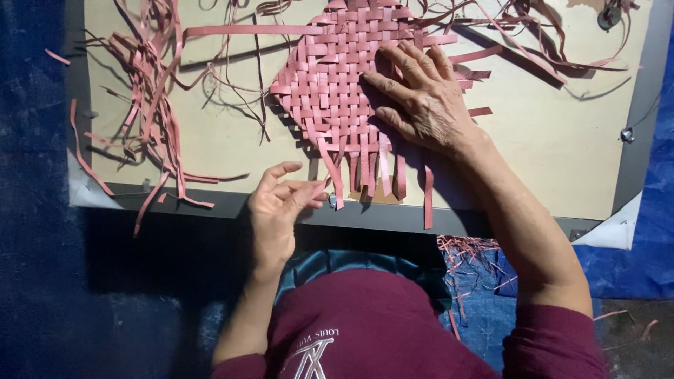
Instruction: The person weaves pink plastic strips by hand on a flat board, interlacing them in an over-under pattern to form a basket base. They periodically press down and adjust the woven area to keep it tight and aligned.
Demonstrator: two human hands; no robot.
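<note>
Right hand (421, 98) lay flat, fingers spread wide, palm down on the pink woven mat of flat plastic strips (344, 84), pressing its right half. Mat sat on the pale board surface (547, 140), upper centre, turned like a diamond: corners pointed up, down, left and right, long axis roughly top to bottom. Loose strip ends (382, 172) hung from its lower edge toward the person, the longest reaching the board's grey front rim (393, 217). Left hand (277, 207) was near that rim, fingertips narrowed to a pinch at one hanging pink strip (335, 186); actual contact could not be told. Heap of loose pink strips (151, 91) lay tangled on the board's left side, more trailed across the top right (533, 42). No containers seen. Blue tarp (632, 267) lay under the board.
</note>
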